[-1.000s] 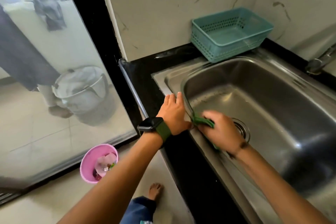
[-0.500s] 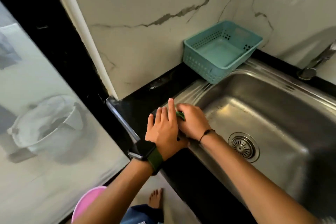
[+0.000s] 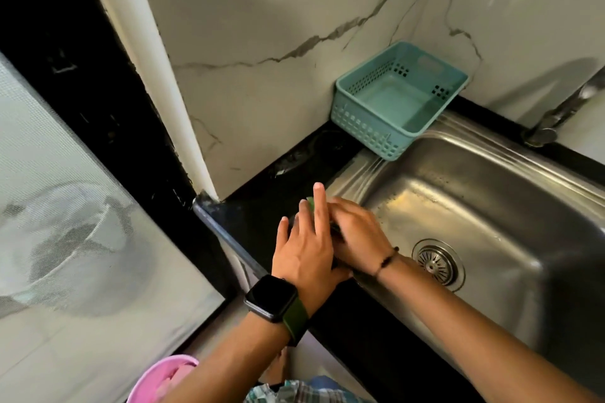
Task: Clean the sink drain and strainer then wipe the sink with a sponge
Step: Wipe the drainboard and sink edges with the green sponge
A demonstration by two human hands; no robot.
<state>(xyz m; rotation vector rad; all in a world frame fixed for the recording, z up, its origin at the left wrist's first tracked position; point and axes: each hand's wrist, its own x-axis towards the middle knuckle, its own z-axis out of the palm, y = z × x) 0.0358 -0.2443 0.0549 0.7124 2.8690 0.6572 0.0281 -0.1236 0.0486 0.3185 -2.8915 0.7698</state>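
Observation:
A steel sink [image 3: 491, 216] fills the right side, with a round metal strainer [image 3: 438, 262] seated in its drain. My right hand [image 3: 358, 234] holds a green sponge [image 3: 310, 203] against the sink's left rim; only a sliver of the sponge shows past the fingers. My left hand [image 3: 306, 249], with a black watch on a green strap at the wrist, lies with straight fingers on the black counter edge, partly over the right hand. Most of the sponge is hidden under both hands.
A teal plastic basket [image 3: 366, 123] stands on the sink's back left corner against the marble wall. A tap [image 3: 556, 114] juts in at the right. A black counter [image 3: 262, 206] borders the sink. A pink bucket [image 3: 160, 379] stands on the floor below, beside a glass door.
My right hand has carried the sponge from near the drain up onto the sink's left rim. The left hand has stayed on the counter edge. The camera has tilted up toward the wall.

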